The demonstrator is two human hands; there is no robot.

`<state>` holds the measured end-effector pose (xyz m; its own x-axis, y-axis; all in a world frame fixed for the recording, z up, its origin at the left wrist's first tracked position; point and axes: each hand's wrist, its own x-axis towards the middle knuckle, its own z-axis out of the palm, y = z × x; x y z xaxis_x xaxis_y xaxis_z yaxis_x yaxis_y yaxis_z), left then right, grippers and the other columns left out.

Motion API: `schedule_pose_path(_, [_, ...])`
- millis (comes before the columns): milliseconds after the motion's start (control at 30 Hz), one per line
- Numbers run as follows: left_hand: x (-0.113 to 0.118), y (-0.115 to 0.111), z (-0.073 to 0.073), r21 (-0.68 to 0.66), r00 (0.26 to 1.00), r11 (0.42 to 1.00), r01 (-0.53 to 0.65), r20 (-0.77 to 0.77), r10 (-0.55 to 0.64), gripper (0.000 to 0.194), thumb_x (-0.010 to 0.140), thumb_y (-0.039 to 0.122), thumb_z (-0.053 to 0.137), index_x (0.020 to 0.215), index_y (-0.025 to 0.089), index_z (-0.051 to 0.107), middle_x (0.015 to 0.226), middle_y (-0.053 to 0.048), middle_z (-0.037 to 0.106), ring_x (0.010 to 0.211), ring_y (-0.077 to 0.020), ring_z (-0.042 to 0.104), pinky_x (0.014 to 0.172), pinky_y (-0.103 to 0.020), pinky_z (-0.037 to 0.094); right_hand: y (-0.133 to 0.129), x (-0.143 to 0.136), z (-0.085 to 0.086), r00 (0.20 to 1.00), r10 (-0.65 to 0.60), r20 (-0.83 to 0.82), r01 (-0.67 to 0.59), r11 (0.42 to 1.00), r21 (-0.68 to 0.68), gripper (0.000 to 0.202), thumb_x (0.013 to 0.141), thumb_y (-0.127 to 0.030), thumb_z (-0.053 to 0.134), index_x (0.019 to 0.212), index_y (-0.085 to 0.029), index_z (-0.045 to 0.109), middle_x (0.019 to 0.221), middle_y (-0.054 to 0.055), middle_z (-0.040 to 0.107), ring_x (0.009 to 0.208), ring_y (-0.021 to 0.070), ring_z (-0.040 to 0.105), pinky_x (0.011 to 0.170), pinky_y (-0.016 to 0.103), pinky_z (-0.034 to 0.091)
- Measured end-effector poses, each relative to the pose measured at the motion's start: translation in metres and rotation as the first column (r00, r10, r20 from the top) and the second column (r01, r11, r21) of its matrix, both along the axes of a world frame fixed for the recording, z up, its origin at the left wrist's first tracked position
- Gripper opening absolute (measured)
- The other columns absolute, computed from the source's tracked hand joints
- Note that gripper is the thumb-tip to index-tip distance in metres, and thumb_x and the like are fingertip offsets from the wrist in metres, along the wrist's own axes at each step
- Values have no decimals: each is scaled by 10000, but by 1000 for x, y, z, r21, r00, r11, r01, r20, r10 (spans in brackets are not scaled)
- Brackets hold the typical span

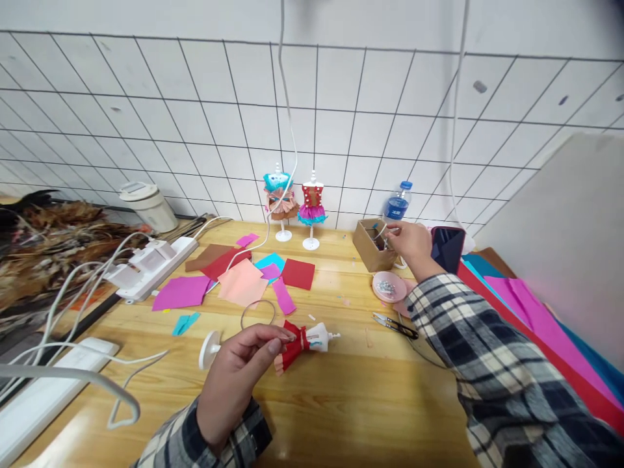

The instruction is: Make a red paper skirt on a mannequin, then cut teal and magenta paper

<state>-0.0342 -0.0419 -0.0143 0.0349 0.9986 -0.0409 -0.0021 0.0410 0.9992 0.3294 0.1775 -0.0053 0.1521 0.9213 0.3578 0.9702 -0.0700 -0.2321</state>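
Head view shows a small white dress form lying on its side on the bench, wearing a red skirt, its round base showing beyond the wrist. Left hand has thumb and forefinger brought together at the skirt; whether anything sits between the fingertips, I cannot tell. Right hand reaches to the opening of a cardboard box, fingers bent; I cannot tell whether they pinch anything. Just in front of that box sits a pink dish holding small pale bits, with black-handled snips nearer the person. Two dressed forms, one in a turquoise top, the other in a red bodice, stand upright near the tiled wall; cut pieces of coloured fabric lie left of centre.
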Motion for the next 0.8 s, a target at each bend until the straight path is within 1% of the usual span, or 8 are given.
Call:
schedule_pose_path(133, [3, 0, 0, 61, 1000, 998, -13, 0, 13, 176, 826, 388, 681, 813, 220, 729, 956, -61, 710, 915, -186, 638, 842, -264, 502, -23, -20, 15, 996, 38, -76, -27, 989, 146, 482, 781, -244, 593, 1261, -226, 631, 1195, 79, 688, 1109, 270, 566, 942, 403, 434])
schedule_pose_path(200, [5, 1, 2, 141, 997, 988, -66, -28, 71, 150, 834, 357, 675, 799, 221, 727, 1023, -63, 671, 1002, -195, 612, 892, -272, 487, -51, -49, 23, 958, 128, -257, -56, 961, 272, 415, 805, -259, 571, 1205, -191, 660, 1144, 95, 702, 992, 247, 613, 885, 389, 466])
schedule_pose_path(233, [7, 1, 3, 188, 993, 978, -95, -45, 105, 139, 838, 342, 670, 798, 221, 726, 1041, -64, 647, 1030, -197, 596, 909, -276, 479, -69, -66, 25, 884, 223, -410, -107, 952, 285, 344, 829, -311, 563, 1124, -196, 697, 1021, 84, 734, 867, 231, 640, 795, 370, 495])
schedule_pose_path(300, [10, 0, 6, 274, 984, 952, -134, -80, 162, 124, 851, 322, 655, 812, 224, 721, 1038, -64, 610, 1044, -198, 574, 918, -282, 473, -108, -104, 25, 639, 375, -671, -305, 925, 227, 280, 849, -408, 567, 896, -201, 749, 911, 73, 751, 795, 216, 655, 708, 336, 512])
schedule_pose_path(367, [12, -1, 11, 327, 975, 934, -145, -112, 190, 121, 865, 313, 638, 829, 228, 717, 1026, -63, 592, 1039, -197, 563, 918, -287, 471, -145, -137, 21, 418, 395, -818, -497, 853, 158, 244, 843, -404, 596, 859, -222, 757, 884, 58, 756, 748, 196, 659, 650, 306, 515])
schedule_pose_path(467, [14, -3, 16, 349, 969, 926, -142, -143, 203, 121, 871, 312, 633, 835, 234, 717, 1012, -60, 585, 1035, -197, 558, 922, -290, 467, -177, -167, 14, 261, 373, -890, -573, 802, 168, 205, 848, -379, 616, 890, -239, 759, 814, 49, 746, 689, 188, 648, 605, 308, 516])
schedule_pose_path(567, [14, -5, 16, 339, 968, 931, -133, -156, 195, 118, 875, 308, 630, 839, 236, 717, 1013, -58, 578, 1035, -198, 554, 937, -295, 457, -186, -176, 10, 223, 475, -851, -594, 759, 268, 167, 852, -362, 643, 951, -288, 755, 911, 50, 735, 848, 220, 658, 744, 372, 538])
schedule_pose_path(800, [17, -6, 9, 277, 984, 957, -89, -123, 128, 111, 883, 293, 616, 847, 228, 699, 1017, -56, 582, 986, -192, 571, 882, -288, 472, -189, -177, 10, 357, 677, -644, -569, 704, 425, 178, 801, -306, 739, 961, -384, 748, 1134, 23, 689, 1071, 255, 598, 905, 455, 490])
